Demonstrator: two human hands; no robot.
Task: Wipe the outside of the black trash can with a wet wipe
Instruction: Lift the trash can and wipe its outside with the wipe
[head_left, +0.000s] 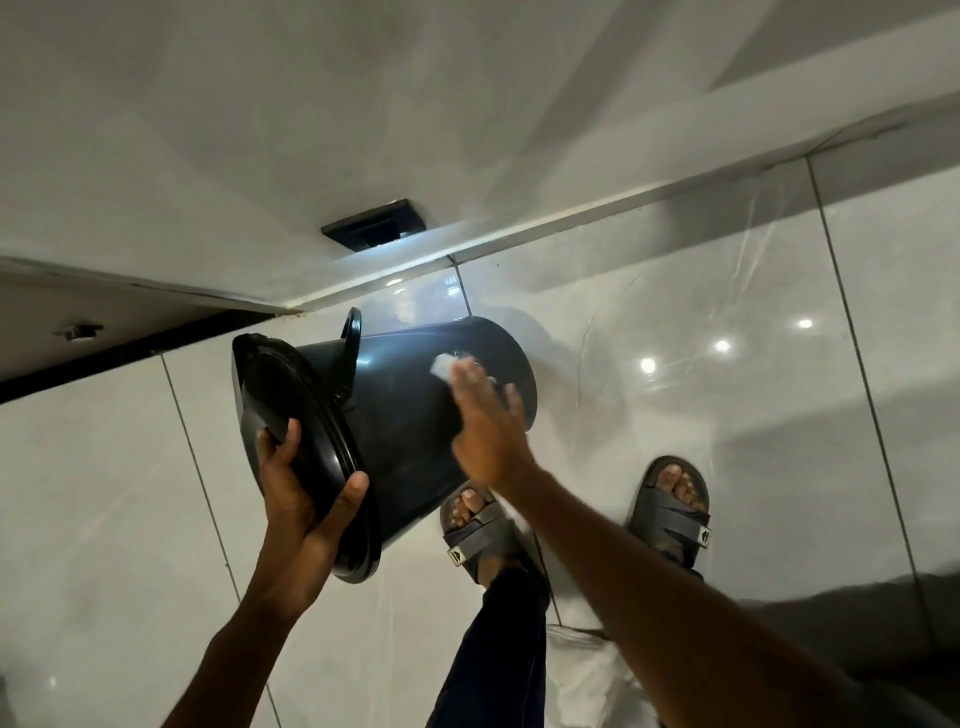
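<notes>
The black trash can (395, 415) is tipped on its side above the floor, its lidded top turned to the left and its base to the right. My left hand (301, 493) grips the rim of the lid at its lower edge, thumb on the side wall. My right hand (485, 421) lies flat on the can's side near the base, fingers spread, pressing a white wet wipe (445, 364) against the black wall. Only a corner of the wipe shows beyond my fingertips.
Glossy pale floor tiles (727, 415) lie below. My two feet in dark sandals (478, 530) (670, 509) stand just under and right of the can. A white wall (260, 130) with a black fitting (374, 223) is behind; a dark door edge (104, 358) runs at left.
</notes>
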